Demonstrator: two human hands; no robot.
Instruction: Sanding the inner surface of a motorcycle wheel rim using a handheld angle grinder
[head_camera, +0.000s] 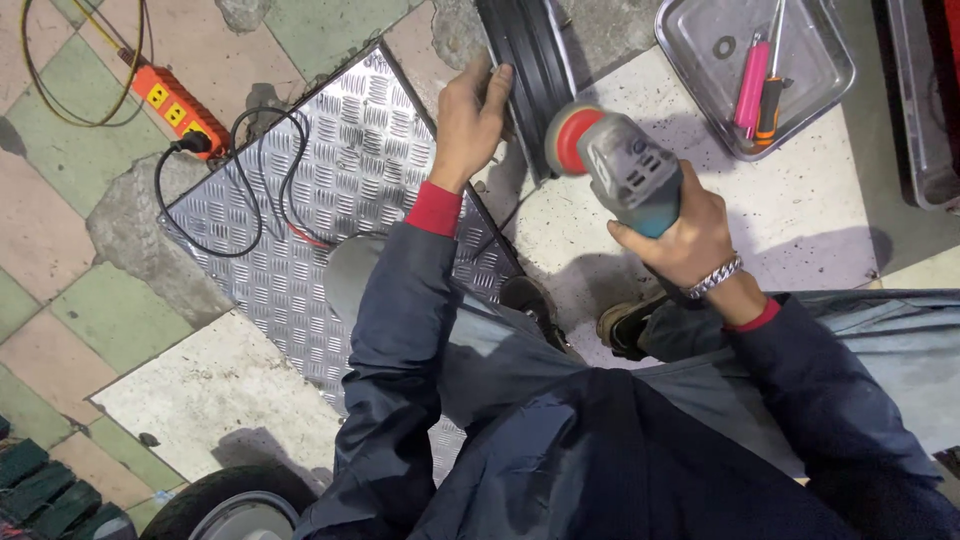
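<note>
The floor (760, 215) is a patchwork — pale speckled slabs, green and pink tiles, rough grey patches of broken concrete. A ribbed metal plate (350, 170) lies flat on it, a black cable (250, 180) looping across the plate to an orange power strip (178, 108). A shallow metal tray (830, 70) rests on the slabs — a black tyre (530, 70) stands beside the plate.
</note>
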